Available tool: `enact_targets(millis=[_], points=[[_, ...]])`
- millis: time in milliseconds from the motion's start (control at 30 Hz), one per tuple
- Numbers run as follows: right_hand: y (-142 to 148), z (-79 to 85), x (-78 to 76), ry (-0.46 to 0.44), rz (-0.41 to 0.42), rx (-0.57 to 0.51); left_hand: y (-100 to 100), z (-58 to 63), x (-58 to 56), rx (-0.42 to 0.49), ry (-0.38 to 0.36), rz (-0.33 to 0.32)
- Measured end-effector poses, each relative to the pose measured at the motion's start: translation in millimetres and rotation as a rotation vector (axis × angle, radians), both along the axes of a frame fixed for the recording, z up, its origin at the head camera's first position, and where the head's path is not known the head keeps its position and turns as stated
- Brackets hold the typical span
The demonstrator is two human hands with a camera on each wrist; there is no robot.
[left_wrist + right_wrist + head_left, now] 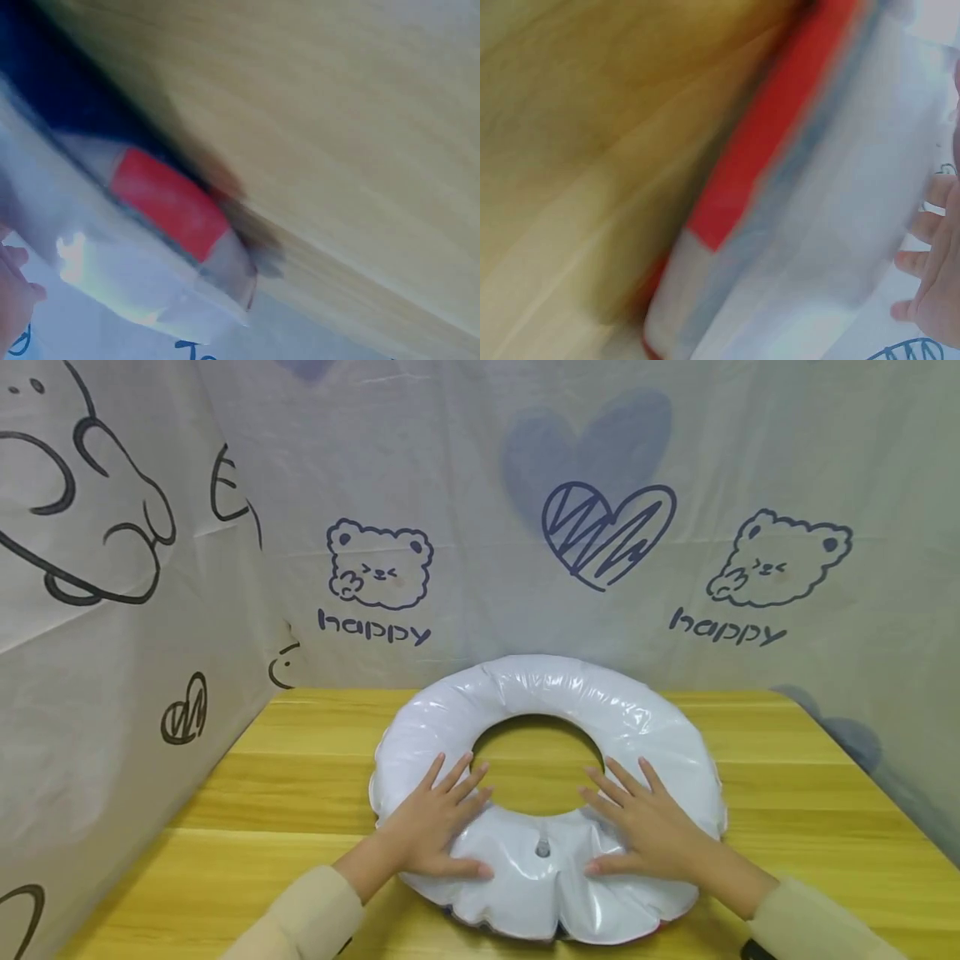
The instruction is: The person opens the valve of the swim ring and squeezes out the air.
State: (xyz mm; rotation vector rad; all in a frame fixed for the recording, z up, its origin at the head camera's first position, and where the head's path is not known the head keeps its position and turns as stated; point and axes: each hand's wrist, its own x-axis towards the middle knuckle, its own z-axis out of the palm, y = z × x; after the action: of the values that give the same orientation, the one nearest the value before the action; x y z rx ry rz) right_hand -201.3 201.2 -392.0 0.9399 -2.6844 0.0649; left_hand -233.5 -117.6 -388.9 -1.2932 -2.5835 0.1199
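A white inflatable swim ring (540, 681) lies flat on the table, its near part wrinkled around a small clear valve (543, 848). My left hand (435, 831) rests with spread fingers on the ring's near left part. On the near right part my right hand (652, 831) lies the same way, fingers spread toward the hole. Both wrist views catch the ring's side, where red patches (172, 202) show below the white top; the right wrist view has a red band (772, 120) too. Dark blue also shows under the ring in the left wrist view.
The yellow wood-grain table (285, 793) reaches back to a pale cloth (480, 610) printed with bears, hearts and lettering. More printed cloth (90, 710) hangs along the left side. A small black object (756, 950) shows by the right sleeve.
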Motion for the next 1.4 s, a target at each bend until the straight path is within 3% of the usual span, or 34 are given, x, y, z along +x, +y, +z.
enact_targets(millis=[167,467,900,1400], points=[[-10.4,0.8,7.3,0.004,0.047,-0.072,11.5,7.4,8.7,0.086,-0.150,0.012],[-32.9,-15.7,18.6,-0.223,0.017,-0.135,32.1,-0.9,22.0,0.082,-0.270,0.118],[-39.9,-33.7,17.5,-0.340,-0.030,-0.144,36.5,-27.4,21.9,0.009,-0.256,0.184],[-46.2,-16.5,15.0,-0.485,-0.062,0.008,40.8,-24.5,24.6,-0.101,-0.226,0.212]])
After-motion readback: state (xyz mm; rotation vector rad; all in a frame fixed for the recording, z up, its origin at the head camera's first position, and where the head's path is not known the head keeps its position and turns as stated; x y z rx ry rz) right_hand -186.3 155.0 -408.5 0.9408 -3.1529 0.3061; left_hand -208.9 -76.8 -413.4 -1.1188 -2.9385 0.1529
